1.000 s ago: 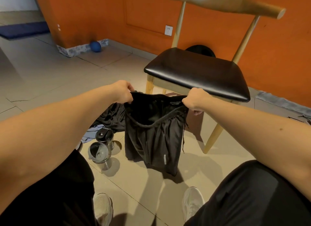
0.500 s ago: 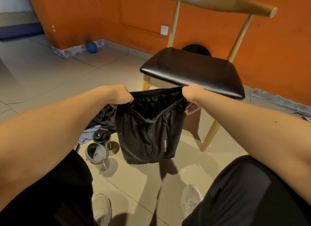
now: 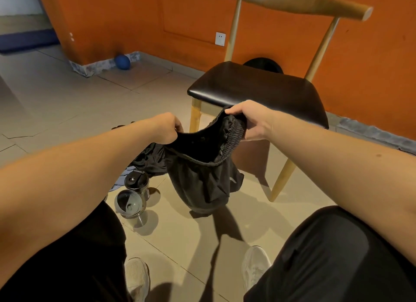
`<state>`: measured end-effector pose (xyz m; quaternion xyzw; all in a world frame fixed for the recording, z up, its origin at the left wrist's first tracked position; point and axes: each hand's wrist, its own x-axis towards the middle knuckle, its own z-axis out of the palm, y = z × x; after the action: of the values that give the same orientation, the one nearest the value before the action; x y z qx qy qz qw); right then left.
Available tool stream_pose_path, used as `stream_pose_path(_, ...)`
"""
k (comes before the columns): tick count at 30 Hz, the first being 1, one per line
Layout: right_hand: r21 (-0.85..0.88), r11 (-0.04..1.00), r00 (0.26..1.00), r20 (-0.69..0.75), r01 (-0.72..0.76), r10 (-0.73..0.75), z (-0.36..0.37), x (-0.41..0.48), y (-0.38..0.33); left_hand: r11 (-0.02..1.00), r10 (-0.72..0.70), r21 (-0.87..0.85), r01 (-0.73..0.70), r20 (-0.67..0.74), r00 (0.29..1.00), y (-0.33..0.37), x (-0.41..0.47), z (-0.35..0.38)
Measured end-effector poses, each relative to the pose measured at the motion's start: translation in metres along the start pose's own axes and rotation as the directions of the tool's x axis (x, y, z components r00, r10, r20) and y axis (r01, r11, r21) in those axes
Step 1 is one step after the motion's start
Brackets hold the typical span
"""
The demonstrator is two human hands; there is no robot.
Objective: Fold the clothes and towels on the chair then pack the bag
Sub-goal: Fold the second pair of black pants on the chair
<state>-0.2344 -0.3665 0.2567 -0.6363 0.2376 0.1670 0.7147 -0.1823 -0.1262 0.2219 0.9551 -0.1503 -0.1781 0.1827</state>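
- Left hand and right hand are each gripping the shorts at the waistband.
- Shorts are hanging before the chair, above the floor.

I hold the black shorts up by the stretchy waistband; they hang crumpled before the dark-seated chair.

Can't tell what the round black thing behind the chair seat is, mostly hidden. Can't read the tiny logo on the shorts either.
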Motion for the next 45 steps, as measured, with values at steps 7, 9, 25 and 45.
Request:
stream_pose_path(7,-0.203,0.979,0.997,0.08,0.025,-0.009,-0.002,-0.001,-0.002,0.993,-0.097,-0.043,0.112,0.263,0.96,0.011,-0.005,0.011)
stream_pose_path(9,-0.372,0.926,0.998,0.032,0.055,-0.046,-0.001,-0.003,0.0,0.981,-0.149,-0.093,0.17,0.2,0.968,0.01,-0.007,0.01)
stream_pose_path(25,-0.662,0.662,0.883,-0.469,-0.351,0.0,-0.031,0.011,0.035,0.911,-0.305,-0.294,0.29,-0.005,0.952,0.008,-0.016,-0.022)
stream_pose_path(45,-0.006,1.0,0.986,-0.165,-0.027,0.025,-0.036,0.02,0.005,0.941,-0.136,-0.303,0.151,0.07,0.988,0.001,-0.004,-0.018)
